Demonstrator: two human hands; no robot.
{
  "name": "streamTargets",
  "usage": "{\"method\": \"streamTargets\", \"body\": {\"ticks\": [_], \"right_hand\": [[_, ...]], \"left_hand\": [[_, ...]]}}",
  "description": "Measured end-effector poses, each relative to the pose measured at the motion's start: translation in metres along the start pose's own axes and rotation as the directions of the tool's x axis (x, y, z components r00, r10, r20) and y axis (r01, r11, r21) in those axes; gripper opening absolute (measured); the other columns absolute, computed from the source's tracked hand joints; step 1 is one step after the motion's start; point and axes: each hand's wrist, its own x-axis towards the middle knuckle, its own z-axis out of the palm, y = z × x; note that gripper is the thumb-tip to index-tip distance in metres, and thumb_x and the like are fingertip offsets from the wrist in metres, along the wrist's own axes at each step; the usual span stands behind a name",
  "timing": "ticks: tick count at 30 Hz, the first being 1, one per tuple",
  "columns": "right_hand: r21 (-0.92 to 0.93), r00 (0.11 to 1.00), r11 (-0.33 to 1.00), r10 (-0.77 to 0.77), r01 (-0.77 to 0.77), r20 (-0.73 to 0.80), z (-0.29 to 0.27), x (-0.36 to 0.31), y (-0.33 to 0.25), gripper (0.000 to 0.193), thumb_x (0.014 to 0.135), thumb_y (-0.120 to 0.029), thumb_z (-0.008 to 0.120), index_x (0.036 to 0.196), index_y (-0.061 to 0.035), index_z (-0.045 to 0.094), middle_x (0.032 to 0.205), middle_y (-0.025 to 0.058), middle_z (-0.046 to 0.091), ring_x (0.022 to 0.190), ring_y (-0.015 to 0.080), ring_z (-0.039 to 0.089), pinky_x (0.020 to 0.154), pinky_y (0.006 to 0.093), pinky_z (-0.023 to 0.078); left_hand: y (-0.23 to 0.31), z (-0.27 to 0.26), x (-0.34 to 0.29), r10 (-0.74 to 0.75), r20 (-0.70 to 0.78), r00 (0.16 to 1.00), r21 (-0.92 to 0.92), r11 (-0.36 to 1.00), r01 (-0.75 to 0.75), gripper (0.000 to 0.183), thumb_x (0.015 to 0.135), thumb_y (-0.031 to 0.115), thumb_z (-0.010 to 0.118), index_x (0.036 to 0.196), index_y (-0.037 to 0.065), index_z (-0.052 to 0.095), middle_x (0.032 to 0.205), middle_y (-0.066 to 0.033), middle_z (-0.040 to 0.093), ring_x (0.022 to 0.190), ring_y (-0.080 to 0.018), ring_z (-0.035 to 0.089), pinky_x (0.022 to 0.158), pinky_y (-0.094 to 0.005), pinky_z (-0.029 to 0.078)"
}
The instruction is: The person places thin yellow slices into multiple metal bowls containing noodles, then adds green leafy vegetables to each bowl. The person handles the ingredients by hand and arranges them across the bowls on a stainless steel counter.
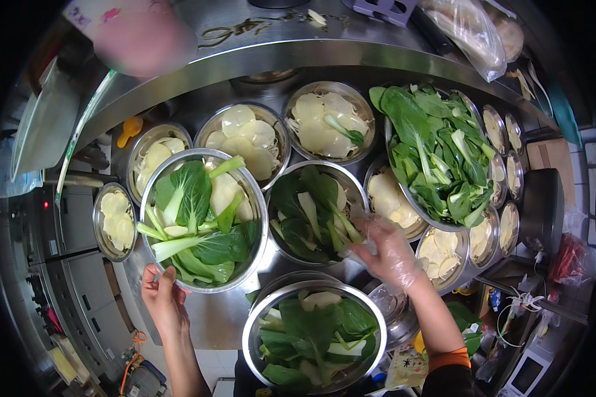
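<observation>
My left hand (162, 298) grips the near rim of a steel bowl (248, 192) filled with green leafy stalks over pale slices. My right hand (387, 255), in a clear plastic glove, is pinched on a leaf stalk at the right edge of the middle steel bowl (354, 188) of greens. Closest to me stands a third bowl of greens (251, 337). A large bowl heaped with loose green leaves (437, 149) sits at the right.
Several steel bowls of pale slices (245, 135) line the back and right of the steel counter (212, 321). A raised steel shelf (278, 49) curves behind them, with a plastic bag (467, 30) on it. A wooden board (556, 155) lies at the far right.
</observation>
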Motion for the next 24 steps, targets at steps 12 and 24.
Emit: {"method": "streamTargets", "body": {"ticks": [12, 24], "right_hand": [[0.103, 0.998, 0.992, 0.065, -0.067, 0.025, 0.003, -0.016, 0.006, 0.034, 0.074, 0.003, 0.060, 0.108, 0.0015, 0.059, 0.091, 0.0183, 0.057, 0.084, 0.0350, 0.059, 0.073, 0.0394, 0.050], [-0.050, 0.985, 0.995, -0.092, 0.086, -0.145, -0.025, -0.041, -0.020, 0.036, 0.070, 0.005, 0.062, 0.105, 0.0004, 0.060, 0.104, 0.0175, 0.056, 0.090, 0.0369, 0.059, 0.077, 0.0421, 0.051]], "left_hand": [[0.003, 0.007, -0.003, 0.005, -0.013, 1.000, -0.007, 1.000, -0.005, 0.009, 0.087, 0.002, 0.060, 0.086, 0.008, 0.052, 0.068, 0.0002, 0.056, 0.043, -0.0046, 0.046, 0.035, -0.0160, 0.031], [0.005, -0.009, -0.004, 0.016, -0.048, 0.999, -0.027, 0.999, -0.017, 0.010, 0.087, 0.004, 0.061, 0.086, 0.008, 0.052, 0.069, -0.0013, 0.058, 0.043, -0.0054, 0.048, 0.035, -0.0162, 0.031]]}}
